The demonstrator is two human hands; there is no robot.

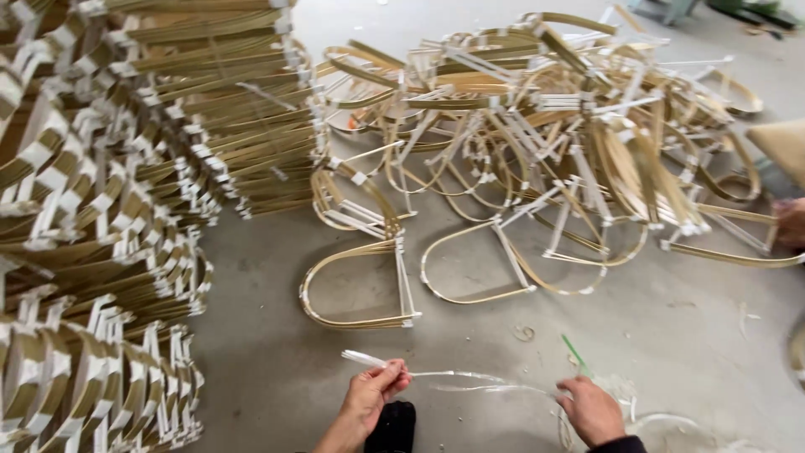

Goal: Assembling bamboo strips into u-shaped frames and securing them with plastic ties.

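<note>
1. The stacked bamboo frames are standing far left as tall tied bundles, each D-shaped hoop bound at its corners with white strapping. I am taking this stack as the landmark. Judged from its height, a large share of the bundling is already done.

2. Just right of the stack, one small bundle of frames is lying flat on the concrete floor, tied at its straight edge and apart from the stack.

3. Further right of the stack, a loose heap of frames is sprawling across the floor, tangled and unstacked. Judged from its spread, much is left to sort and tie.

4. Below and right of the stack, the left hand is pinching one end of a white plastic strap between thumb and fingers, closed tight on it, with the strap tip sticking out to the left.

5. The strap is running from that hand rightward, low over the floor, to the right hand.

6. The right hand is curling closed around the strap's other part and a thin green strip that is poking up from it. How firmly it is gripping the green strip I cannot tell.

7. Right of that hand, offcuts of white strap are lying curled on the floor.

8. Far right of the stack, another person's hand is touching a frame at the heap's edge.

9. Packages, labels, signs: none are showing anywhere in view; the white bindings are plain.
</note>
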